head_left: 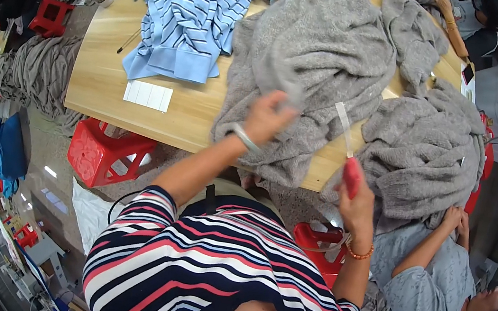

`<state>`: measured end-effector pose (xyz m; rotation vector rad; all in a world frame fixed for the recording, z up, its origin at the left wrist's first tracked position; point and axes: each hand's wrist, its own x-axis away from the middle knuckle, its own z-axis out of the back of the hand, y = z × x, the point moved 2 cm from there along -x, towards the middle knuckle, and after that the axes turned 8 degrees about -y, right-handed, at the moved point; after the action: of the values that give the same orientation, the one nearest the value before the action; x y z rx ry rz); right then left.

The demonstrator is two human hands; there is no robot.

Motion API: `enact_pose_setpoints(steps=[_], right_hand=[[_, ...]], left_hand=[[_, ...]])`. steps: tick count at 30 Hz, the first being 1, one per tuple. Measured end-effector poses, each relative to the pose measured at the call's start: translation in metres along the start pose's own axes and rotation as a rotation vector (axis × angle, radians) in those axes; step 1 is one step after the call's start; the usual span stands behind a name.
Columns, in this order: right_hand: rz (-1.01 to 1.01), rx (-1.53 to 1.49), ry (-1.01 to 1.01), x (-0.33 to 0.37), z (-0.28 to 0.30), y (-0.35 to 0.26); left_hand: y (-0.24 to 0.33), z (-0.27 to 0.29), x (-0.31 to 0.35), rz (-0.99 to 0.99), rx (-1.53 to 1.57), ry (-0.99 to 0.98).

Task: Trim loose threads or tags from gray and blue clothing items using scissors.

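A pile of fuzzy grey knit garment [338,46] lies across the middle of the wooden table in front of me. My left hand [268,118], with a pale band at its wrist, is over the pile. Its fingers look closed on a fold of the grey knit, smeared by motion. My right hand [355,202], with an orange bead bracelet, is closed around the red handle of a tool [352,177]. From that handle a thin pale flat strip points away from me over the grey knit; the tool's exact kind is unclear.
A blue striped garment [185,22] and white label sheet [147,96] lie on the table [102,74]'s left. More grey knit [426,144] is heaped right, where a co-worker in a grey top [431,282] sits. A red stool [107,152] stands by the near left edge.
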<state>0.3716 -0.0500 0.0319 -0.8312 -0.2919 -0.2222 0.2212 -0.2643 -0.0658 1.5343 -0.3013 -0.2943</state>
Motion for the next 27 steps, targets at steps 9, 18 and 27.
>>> enact_pose_setpoints(steps=[9, 18, 27], right_hand=[[-0.115, -0.116, 0.271, 0.007, 0.045, 0.031], [-0.153, -0.041, 0.224, 0.011, 0.028, 0.036], [-0.191, -0.15, 0.43, 0.035, 0.046, 0.05]], left_hand=[[0.016, -0.105, 0.029, -0.508, -0.384, -0.588], [-0.024, -0.061, -0.054, -0.459, -1.279, -0.699], [0.15, -0.037, -0.172, 0.027, 0.483, -0.241]])
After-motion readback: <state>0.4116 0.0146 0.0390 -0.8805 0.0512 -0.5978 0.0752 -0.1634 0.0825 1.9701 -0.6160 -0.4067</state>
